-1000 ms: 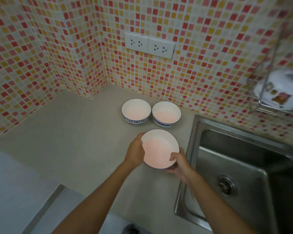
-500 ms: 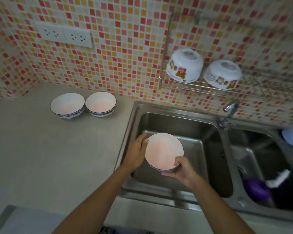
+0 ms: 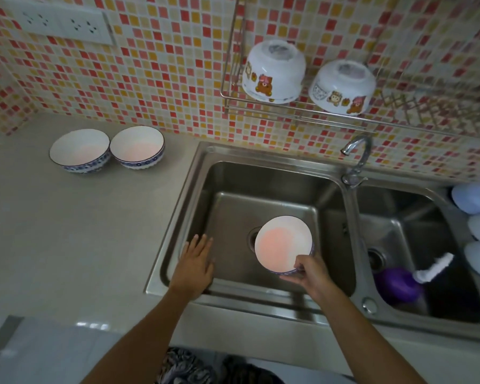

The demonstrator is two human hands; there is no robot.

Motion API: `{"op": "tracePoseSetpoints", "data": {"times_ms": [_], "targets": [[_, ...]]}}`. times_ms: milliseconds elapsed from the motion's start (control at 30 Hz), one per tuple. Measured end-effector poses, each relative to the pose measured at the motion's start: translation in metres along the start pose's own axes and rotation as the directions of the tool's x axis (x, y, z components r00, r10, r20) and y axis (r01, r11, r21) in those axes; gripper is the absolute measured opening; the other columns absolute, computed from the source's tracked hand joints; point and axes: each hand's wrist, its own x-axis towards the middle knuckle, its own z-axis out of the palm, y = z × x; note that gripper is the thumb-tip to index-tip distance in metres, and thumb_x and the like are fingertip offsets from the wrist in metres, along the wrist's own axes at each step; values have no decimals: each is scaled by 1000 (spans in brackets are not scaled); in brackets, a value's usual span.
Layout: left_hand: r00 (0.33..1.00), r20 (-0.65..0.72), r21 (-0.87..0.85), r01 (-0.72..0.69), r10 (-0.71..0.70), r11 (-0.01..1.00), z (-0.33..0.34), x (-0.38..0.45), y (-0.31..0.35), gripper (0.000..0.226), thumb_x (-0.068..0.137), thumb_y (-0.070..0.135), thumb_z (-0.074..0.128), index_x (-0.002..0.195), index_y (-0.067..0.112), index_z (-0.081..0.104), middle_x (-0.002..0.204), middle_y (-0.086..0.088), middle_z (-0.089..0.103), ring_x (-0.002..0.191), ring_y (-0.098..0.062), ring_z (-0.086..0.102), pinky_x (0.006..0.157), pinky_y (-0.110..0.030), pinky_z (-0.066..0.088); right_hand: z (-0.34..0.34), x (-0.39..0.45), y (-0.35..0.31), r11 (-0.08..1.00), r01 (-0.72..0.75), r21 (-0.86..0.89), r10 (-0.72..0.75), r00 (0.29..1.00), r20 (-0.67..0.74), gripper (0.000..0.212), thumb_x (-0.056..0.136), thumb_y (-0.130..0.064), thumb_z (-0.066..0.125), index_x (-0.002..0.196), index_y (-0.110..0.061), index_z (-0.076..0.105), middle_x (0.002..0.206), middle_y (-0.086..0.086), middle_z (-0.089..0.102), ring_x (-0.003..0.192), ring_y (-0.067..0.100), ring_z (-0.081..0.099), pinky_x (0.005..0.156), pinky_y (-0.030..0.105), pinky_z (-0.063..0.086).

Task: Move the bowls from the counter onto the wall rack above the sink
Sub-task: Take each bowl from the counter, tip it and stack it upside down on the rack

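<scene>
The right hand [image 3: 306,270] holds 1 blue-patterned bowl [image 3: 283,246] by its near rim, thumb over the edge and fingers [image 3: 290,279] curled beneath, so the bowl hangs mouth-up over the left basin of the sink [image 3: 203,162]. A 1-handed rim pinch like this probably serves to free the wrist for turning the bowl over, since the 2 bowls already on the rack sit upside down. The left hand [image 3: 196,263] grips nothing; its fingers lie straight and spread over the sink's left edge, seemingly just off duty.

2 more matching bowls wait on the desk [image 3: 67,231]: the left bowl [image 3: 79,151] and the right bowl [image 3: 137,147], side by side, rims touching or very nearly, close to the tiled wall. So by my reading 1 of 3 is in transit and 2 are untouched.

The wall rack [image 3: 297,112] hangs above the sink and carries 2 white cartoon-printed bowls, the nearer [image 3: 273,72] at its left end and the other [image 3: 342,87] beside it. Free wire shows only to their right, so the carried bowl likely has to go there. The tap [image 3: 356,153] stands directly under that stretch and may crowd the lift. In the right basin lie a purple bottle [image 3: 398,285] and a white brush [image 3: 434,268].
</scene>
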Motion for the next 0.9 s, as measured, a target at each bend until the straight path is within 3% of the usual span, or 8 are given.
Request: {"op": "tracePoseSetpoints", "data": {"times_ms": [200,333,500,567,633,700,900], "targets": [[1000,-10,19,-25,25,1000,5,-8,1,73,87,54,19,147,14,22,155,-3,21,145,-19,11,117,-29,-6,-4,5,0,993,24,-120,-35,995,-96,54,77,11,44,127,-7,50,125,13,50,108,43,54,78,54,57],[999,-40,-6,34,-34,999,3,-8,3,79,84,58,16,148,11,18,156,-6,18,145,-18,7,117,-29,-6,-2,10,4,959,84,-269,-124,983,-135,70,60,-2,53,129,-15,51,123,10,55,111,38,52,73,55,59],[998,-33,-8,61,-61,998,3,-8,4,83,81,60,12,149,11,12,158,-5,12,145,-15,1,116,-26,-8,-6,22,13,831,202,-517,-307,944,-123,73,55,-12,60,124,-30,46,120,3,58,111,33,55,69,56,60],[997,-31,-12,70,-70,997,2,-8,4,84,80,61,12,149,12,11,158,-5,11,145,-14,0,116,-27,-8,-3,19,11,781,246,-574,-364,926,-97,74,60,-6,64,129,-27,44,121,3,56,112,31,55,76,55,59],[996,-35,-22,76,-77,997,3,-8,4,85,80,61,13,149,11,13,158,-5,12,146,-15,2,116,-27,-6,-2,18,10,732,291,-616,-421,904,-73,72,65,3,65,130,-20,44,119,3,57,113,29,56,84,44,58],[996,-44,-23,76,-77,997,3,-8,4,86,80,61,14,149,10,14,157,-6,14,146,-16,4,117,-27,-5,-1,19,10,682,322,-657,-469,881,-55,71,64,6,64,128,-17,45,118,4,58,112,27,58,81,36,58],[996,-42,-22,79,-79,997,1,-8,4,81,84,59,19,149,10,14,157,-6,14,145,-16,6,116,-26,-4,7,16,13,531,388,-754,-590,808,1,78,61,-2,76,131,-11,42,122,11,54,115,28,57,81,41,60]]}}
